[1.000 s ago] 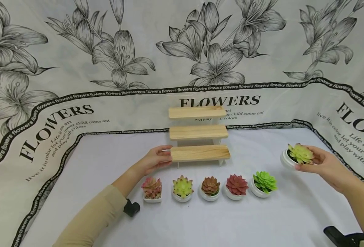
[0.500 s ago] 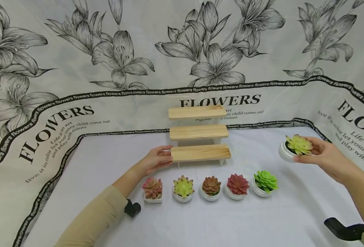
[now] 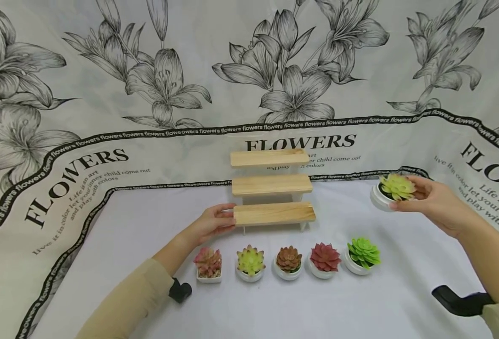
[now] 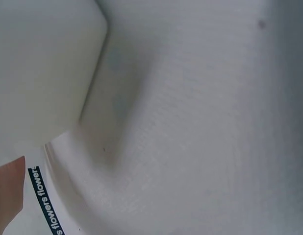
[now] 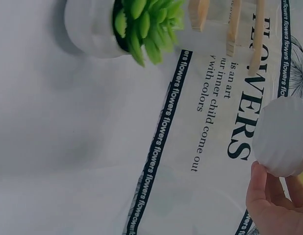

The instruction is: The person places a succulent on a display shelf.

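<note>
My right hand (image 3: 440,205) grips a yellow-green succulent (image 3: 395,187) in a round white pot (image 3: 381,197), held above the table right of the stand. The right wrist view shows that pot (image 5: 281,137) from its white underside, fingers against it. My left hand (image 3: 209,223) holds the left end of the lowest board of a three-step wooden display stand (image 3: 275,214); its fingertips are partly hidden there. In front stand a pink succulent (image 3: 208,263) in a square pot, a yellow-green one (image 3: 250,261), a brown one (image 3: 289,260), a dark red one (image 3: 325,258) and a bright green one (image 3: 362,253).
A white cloth (image 3: 317,306) covers the table. Behind it and at both sides hangs a curtain (image 3: 181,150) with printed lilies and lettering. Black wrist mounts (image 3: 461,301) stick out by both forearms. A blurred white surface (image 4: 38,73) fills the left wrist view's upper left.
My right hand has carried the potted yellow-green succulent left and farther back, toward the stand. The left hand stays at the stand's end. The row of potted succulents has not moved.
</note>
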`<act>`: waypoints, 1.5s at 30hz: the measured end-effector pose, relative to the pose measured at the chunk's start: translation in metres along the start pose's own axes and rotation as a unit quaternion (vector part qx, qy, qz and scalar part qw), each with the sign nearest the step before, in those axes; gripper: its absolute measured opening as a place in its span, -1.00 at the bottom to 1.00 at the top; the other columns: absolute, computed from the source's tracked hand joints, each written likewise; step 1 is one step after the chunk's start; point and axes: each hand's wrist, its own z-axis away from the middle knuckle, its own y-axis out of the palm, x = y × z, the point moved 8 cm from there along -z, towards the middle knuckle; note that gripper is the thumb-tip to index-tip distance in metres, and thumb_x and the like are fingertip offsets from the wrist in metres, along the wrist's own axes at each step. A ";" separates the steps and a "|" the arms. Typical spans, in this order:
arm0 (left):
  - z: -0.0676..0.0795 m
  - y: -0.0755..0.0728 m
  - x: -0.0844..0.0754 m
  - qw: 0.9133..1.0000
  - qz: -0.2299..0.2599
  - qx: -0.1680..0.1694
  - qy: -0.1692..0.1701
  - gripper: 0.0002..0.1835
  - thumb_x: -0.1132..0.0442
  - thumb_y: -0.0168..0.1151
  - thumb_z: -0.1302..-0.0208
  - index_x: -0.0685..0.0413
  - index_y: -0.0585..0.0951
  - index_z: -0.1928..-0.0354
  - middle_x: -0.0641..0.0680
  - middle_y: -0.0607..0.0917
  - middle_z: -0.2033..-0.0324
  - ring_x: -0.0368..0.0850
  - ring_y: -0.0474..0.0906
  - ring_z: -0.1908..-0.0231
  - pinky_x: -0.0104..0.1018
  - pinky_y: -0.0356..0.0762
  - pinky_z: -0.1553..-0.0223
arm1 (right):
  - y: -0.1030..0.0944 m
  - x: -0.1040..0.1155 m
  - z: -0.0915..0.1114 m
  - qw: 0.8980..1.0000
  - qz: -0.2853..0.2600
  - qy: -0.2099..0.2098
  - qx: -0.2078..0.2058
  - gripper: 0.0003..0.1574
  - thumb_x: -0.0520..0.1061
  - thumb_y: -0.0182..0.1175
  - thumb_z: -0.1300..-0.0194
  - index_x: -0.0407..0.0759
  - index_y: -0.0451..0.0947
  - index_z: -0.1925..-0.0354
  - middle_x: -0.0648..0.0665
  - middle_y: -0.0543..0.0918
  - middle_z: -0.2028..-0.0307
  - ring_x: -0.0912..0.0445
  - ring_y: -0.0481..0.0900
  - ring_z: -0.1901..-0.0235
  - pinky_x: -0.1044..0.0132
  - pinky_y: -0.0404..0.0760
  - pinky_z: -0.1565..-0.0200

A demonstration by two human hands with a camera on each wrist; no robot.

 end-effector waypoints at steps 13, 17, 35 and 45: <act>0.002 -0.001 -0.003 1.000 0.018 0.002 0.007 -0.40 0.60 0.01 -0.24 0.34 0.17 -0.34 0.22 0.47 0.00 -0.19 0.56 0.24 -0.38 0.59 0.10 | 0.007 0.029 -0.018 1.000 0.014 -0.004 0.020 -0.27 -0.32 0.24 -0.18 -0.28 0.13 -0.23 0.22 0.54 0.22 0.34 0.49 0.20 0.62 0.43 0.20; 0.002 -0.001 -0.004 1.000 0.016 0.002 0.002 -0.39 0.59 0.01 -0.24 0.32 0.17 -0.35 0.24 0.45 -0.03 -0.19 0.56 0.23 -0.38 0.59 0.09 | 0.006 0.034 -0.021 1.000 0.010 -0.006 0.021 -0.23 -0.33 0.22 -0.19 -0.31 0.08 -0.27 0.23 0.53 0.21 0.34 0.48 0.20 0.63 0.42 0.19; 0.004 0.000 -0.001 1.000 0.016 0.008 0.000 -0.40 0.58 0.01 -0.27 0.30 0.17 -0.35 0.31 0.40 -0.13 -0.17 0.55 0.17 -0.36 0.58 0.08 | 0.025 0.067 -0.037 0.999 -0.041 -0.001 0.028 -0.12 -0.33 0.26 -0.15 -0.41 0.03 -0.31 0.19 0.54 0.19 0.31 0.50 0.16 0.58 0.49 0.11; 0.003 0.002 0.000 1.000 0.020 0.004 -0.009 -0.38 0.59 0.02 -0.25 0.30 0.17 -0.35 0.27 0.44 -0.07 -0.17 0.56 0.20 -0.37 0.59 0.11 | 0.039 0.081 -0.045 0.997 -0.059 -0.015 0.036 -0.13 -0.35 0.27 -0.13 -0.45 0.06 -0.30 0.17 0.55 0.17 0.30 0.53 0.16 0.56 0.50 0.10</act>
